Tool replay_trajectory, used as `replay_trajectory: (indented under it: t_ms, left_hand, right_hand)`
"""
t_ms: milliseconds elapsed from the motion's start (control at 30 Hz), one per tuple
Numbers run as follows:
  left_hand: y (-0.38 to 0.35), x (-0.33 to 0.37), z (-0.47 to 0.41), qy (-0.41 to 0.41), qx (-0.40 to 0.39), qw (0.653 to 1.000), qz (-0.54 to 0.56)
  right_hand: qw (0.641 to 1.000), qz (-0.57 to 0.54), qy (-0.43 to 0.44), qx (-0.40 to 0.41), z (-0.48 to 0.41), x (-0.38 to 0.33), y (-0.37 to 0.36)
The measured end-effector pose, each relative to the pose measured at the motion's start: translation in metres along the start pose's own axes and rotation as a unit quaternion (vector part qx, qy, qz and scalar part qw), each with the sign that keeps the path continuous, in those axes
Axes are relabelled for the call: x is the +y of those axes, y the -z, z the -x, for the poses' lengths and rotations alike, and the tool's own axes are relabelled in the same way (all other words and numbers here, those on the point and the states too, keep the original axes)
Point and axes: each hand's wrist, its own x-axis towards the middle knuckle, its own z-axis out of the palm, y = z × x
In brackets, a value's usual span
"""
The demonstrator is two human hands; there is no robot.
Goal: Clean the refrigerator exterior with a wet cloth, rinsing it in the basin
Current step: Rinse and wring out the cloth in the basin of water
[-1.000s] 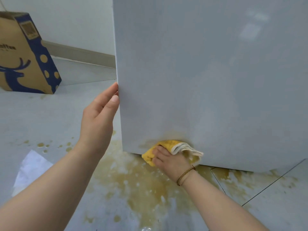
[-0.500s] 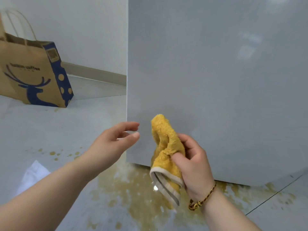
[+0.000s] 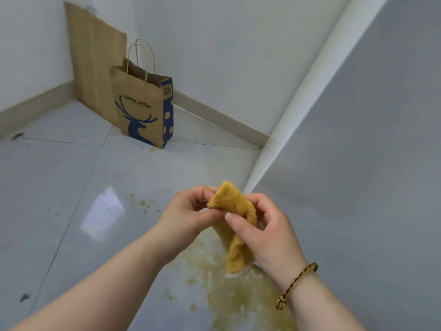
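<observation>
A yellow cloth (image 3: 232, 201) hangs bunched between both hands in front of me, above the floor. My left hand (image 3: 188, 215) pinches its upper left corner. My right hand (image 3: 265, 231) grips the cloth's middle, thumb across the front, and a braided bracelet sits on that wrist. The pale grey refrigerator (image 3: 358, 163) fills the right side, its white front edge running up diagonally. No basin is in view.
A brownish spill (image 3: 229, 290) spreads over the grey floor tiles below my hands, with small drops further left. A brown paper coffee bag (image 3: 143, 111) with a blue deer stands in the far corner, and flat cardboard leans on the wall behind it.
My right hand lifted the cloth off the refrigerator's lower edge. My left hand left the refrigerator's side and took hold of the cloth's corner. The view swung left and tilted.
</observation>
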Motion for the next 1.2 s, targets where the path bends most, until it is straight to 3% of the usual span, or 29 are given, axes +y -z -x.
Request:
replay_trajectory:
  t_ms: [133,300,467,533,833,1033,1200]
  left_hand:
    - [0.012,0.078,0.024,-0.007,0.078,0.996,-0.048]
    - [0.045,0.204,0.064,0.013,0.080,0.991,-0.106]
    - [0.079,0.327,0.115,0.080,0.005,0.981,-0.177]
    - [0.084,0.364,0.141,0.079,0.030,0.976,-0.201]
    - [0.104,0.441,0.277,0.120,0.160,0.947,-0.252]
    - [0.156,0.457,0.401,0.145,0.307,0.930,-0.138]
    - [0.227,0.435,0.500,0.054,0.437,0.894,0.079]
  right_hand:
    - [0.993,0.108,0.043,-0.010,0.003,-0.076,-0.014]
    - [0.988,0.043,0.066,-0.137,0.020,-0.197,-0.040]
    - [0.969,-0.007,0.049,-0.241,0.043,-0.309,-0.074]
    - [0.963,-0.026,0.039,-0.267,0.057,-0.345,-0.085]
    - [0.932,0.050,0.101,-0.345,0.127,-0.448,-0.147]
    - [0.906,0.082,0.103,-0.402,0.179,-0.473,-0.238]
    - [0.897,0.082,0.033,-0.432,0.234,-0.471,-0.363]
